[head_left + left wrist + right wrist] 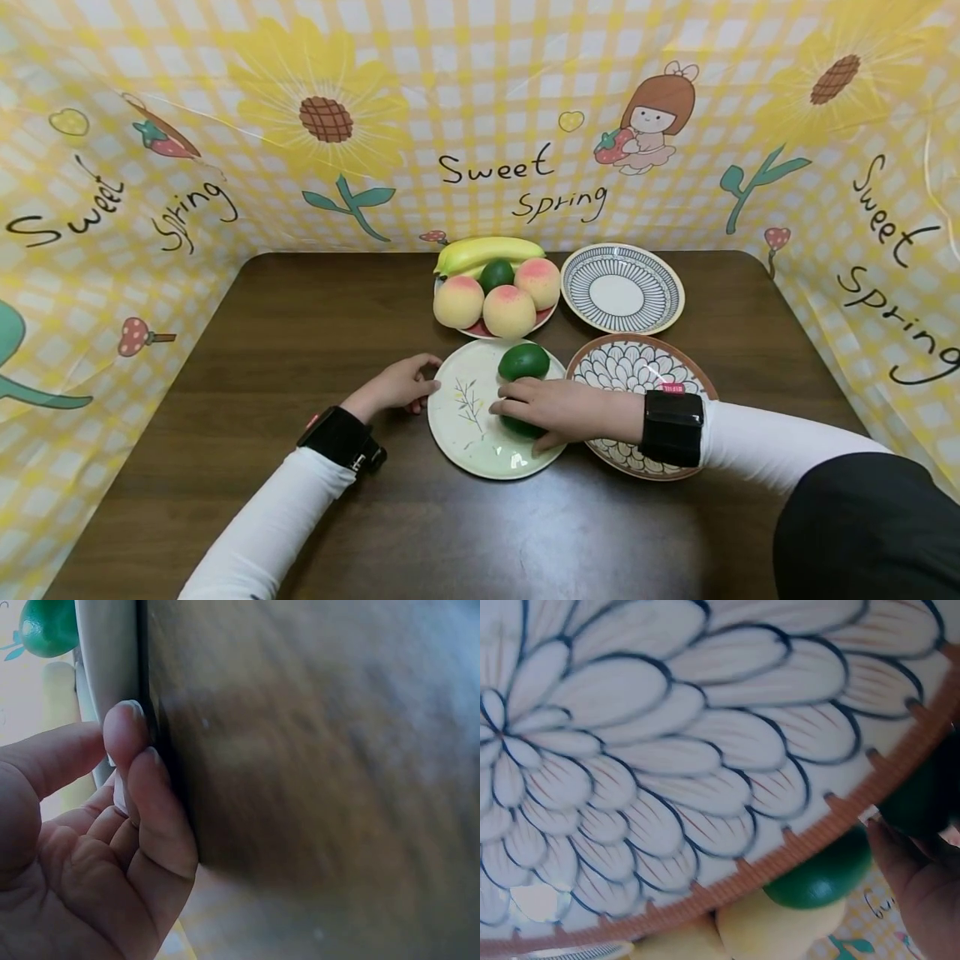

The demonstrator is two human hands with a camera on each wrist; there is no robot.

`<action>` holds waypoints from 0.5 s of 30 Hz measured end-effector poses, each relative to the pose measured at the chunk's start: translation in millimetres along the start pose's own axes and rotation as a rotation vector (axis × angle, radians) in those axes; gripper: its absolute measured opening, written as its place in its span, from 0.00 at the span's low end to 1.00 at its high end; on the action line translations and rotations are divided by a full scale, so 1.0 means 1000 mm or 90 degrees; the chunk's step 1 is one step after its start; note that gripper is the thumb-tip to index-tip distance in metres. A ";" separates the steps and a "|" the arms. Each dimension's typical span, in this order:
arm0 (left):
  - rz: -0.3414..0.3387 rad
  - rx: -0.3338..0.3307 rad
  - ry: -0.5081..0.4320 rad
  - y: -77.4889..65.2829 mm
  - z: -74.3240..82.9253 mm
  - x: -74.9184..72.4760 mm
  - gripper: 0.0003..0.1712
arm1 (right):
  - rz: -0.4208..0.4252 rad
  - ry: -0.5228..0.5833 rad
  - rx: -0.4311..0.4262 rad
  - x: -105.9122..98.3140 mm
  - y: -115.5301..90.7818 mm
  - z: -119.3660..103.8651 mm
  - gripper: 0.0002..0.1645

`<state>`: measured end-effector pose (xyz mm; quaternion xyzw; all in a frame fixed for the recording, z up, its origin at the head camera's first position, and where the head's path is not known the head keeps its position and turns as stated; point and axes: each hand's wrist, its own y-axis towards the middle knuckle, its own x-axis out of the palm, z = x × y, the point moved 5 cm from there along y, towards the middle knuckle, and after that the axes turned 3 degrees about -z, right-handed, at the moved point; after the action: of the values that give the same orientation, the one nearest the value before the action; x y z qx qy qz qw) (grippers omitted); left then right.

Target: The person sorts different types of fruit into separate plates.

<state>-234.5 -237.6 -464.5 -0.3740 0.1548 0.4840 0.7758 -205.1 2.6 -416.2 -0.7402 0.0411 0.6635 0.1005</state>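
A pale green plate (pixel 459 429) with a twig design lies mid-table. My left hand (pixel 397 385) grips its left rim, thumb and fingertips meeting at the edge in the left wrist view. On the plate's right half are two smooth, dark green oval fruits. The far green fruit (pixel 523 362) lies uncovered. My right hand (pixel 558 408) reaches in from the right, its fingers curled round the near green fruit (pixel 521 427), which it partly hides. In the right wrist view, the hand's fingers (pixel 900 859) show at the right edge, against dark green.
Behind the pale plate, a fruit plate (pixel 477 332) holds yellow bananas (pixel 491 250), three peaches (pixel 510 312) and another green fruit (pixel 497 275). A blue-lined plate (pixel 660 292) stands at the back right. A brown-rimmed flower plate (pixel 622 362) lies under my right forearm. Patterned cloth walls surround the table.
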 end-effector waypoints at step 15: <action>0.001 0.005 0.000 -0.002 0.001 0.002 0.24 | 0.047 0.192 0.388 -0.089 0.068 0.143 0.28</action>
<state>-232.1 -236.5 -464.1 -0.3708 0.1568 0.4838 0.7771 -368.4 -41.5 -349.1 -0.7641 0.2784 0.5069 0.2858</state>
